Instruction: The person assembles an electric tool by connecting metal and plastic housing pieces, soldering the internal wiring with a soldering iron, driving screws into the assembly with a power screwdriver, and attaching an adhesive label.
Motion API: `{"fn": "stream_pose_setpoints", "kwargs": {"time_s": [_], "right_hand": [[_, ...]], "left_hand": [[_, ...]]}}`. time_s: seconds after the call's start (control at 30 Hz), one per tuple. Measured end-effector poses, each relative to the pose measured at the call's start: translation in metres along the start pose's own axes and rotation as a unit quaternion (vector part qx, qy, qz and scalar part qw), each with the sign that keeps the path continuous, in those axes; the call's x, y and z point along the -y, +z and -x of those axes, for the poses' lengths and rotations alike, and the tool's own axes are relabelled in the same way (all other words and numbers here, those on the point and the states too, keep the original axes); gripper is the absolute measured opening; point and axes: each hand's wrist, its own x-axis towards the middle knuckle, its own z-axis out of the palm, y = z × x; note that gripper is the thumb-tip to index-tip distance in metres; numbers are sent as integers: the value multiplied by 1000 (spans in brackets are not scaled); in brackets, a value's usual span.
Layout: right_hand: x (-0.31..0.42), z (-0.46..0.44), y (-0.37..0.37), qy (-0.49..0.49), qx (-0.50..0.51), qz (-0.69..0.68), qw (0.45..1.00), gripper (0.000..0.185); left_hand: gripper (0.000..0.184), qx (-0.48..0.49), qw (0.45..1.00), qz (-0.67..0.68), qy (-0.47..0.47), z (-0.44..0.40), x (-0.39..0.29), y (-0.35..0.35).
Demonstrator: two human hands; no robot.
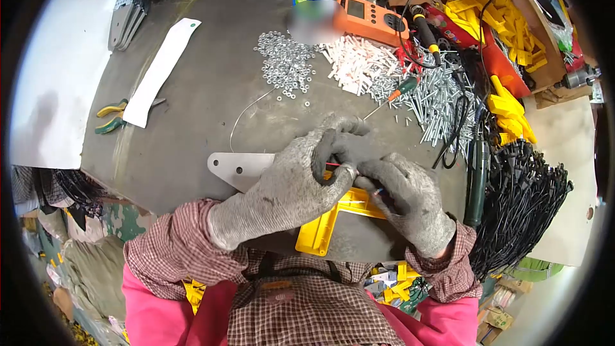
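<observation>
Both my hands wear grey work gloves and meet above a yellow plastic housing. My left hand is closed, thumb and fingers pinched, with a short stretch of thin red wire showing at its grip. Close beside it, my right hand has its fingertips pressed together; a tiny blue and white bit shows by its fingers, but what it grips is mostly hidden. Under my left wrist lies a flat grey metal plate with holes. A thin curved wire lies behind the plate.
Washers, pale sleeves and screws lie in piles. A screwdriver and an orange multimeter are behind my right hand. Black cables crowd the right. Pliers and a white strip lie left.
</observation>
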Motion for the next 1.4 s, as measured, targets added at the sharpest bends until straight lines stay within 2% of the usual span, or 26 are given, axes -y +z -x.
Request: {"fn": "stream_pose_setpoints", "kwargs": {"time_s": [0.07,0.1,0.13,0.17,0.2,0.27,0.3,0.33,0.37,0.4,0.47,0.53,0.67,0.73,0.8,0.83,0.87,0.93,1.03,1.13,1.17,1.2,1.27,1.3,1.33,1.4], "right_hand": [[-10,5,-2,6,33,-30,999,19],[-12,3,-1,84,55,-151,983,17],[-21,0,2,86,52,-151,983,17],[-32,-3,8,112,87,-261,955,17],[-38,-4,10,134,121,-367,913,18],[-23,-7,1,164,136,-356,910,21],[-13,-6,-1,108,79,-237,962,24],[-5,-3,-3,51,22,-113,992,28],[-1,-1,-4,-16,8,2,1000,31],[-2,1,-4,-16,9,2,1000,31],[-5,5,-7,-74,47,119,989,33],[-5,3,-6,-64,38,114,991,30],[-9,-4,3,-24,35,47,998,23],[-8,-7,4,-10,17,-2,1000,20],[-5,-6,0,122,64,-149,979,16],[-10,-6,8,45,-5,-188,981,12],[-11,-7,7,45,-8,-189,981,12],[-13,-6,5,-18,3,-68,997,10],[-17,-9,5,29,12,-169,985,8],[-30,-5,13,61,12,-176,982,8],[-28,-6,12,62,7,-181,982,8],[-24,-9,8,84,26,-228,970,9],[-23,-10,8,107,44,-278,954,10],[-25,-9,9,94,42,-255,961,11],[-27,-8,10,80,40,-232,969,12],[-30,-5,15,88,42,-257,962,11]], "left_hand": [[33,22,998,64,-7,-2,3,2],[33,25,998,64,-7,-3,-1,3],[41,19,986,-127,108,-4,-11,3],[50,12,925,-310,218,-5,-17,3],[50,14,925,-309,220,-5,-15,4],[42,3,955,-226,192,0,-8,1],[40,13,968,-217,123,1,-8,-2],[40,11,969,-217,121,1,-6,-2],[39,14,995,-78,54,0,-1,-1],[39,18,998,62,-11,-2,4,-1],[36,63,997,39,-11,-6,12,-4],[37,30,998,-5,49,-4,14,-1],[43,28,990,-116,69,1,-3,-4],[50,12,960,-211,185,0,1,-6],[50,-1,962,-204,183,2,6,-3],[50,-14,964,-195,183,2,8,-3],[50,-13,963,-197,184,0,9,-3],[49,10,990,-79,112,-1,11,-3],[46,-1,992,-123,28,0,-4,-17],[45,21,974,-209,88,10,-8,-48],[45,48,976,-152,147,8,-9,-53],[45,53,975,-156,146,7,-15,-53],[41,123,903,-359,200,10,-26,-45],[28,136,884,-402,194,12,-20,-39],[28,139,884,-402,194,11,-21,-38],[22,165,801,-514,258,9,-26,-37]]}}
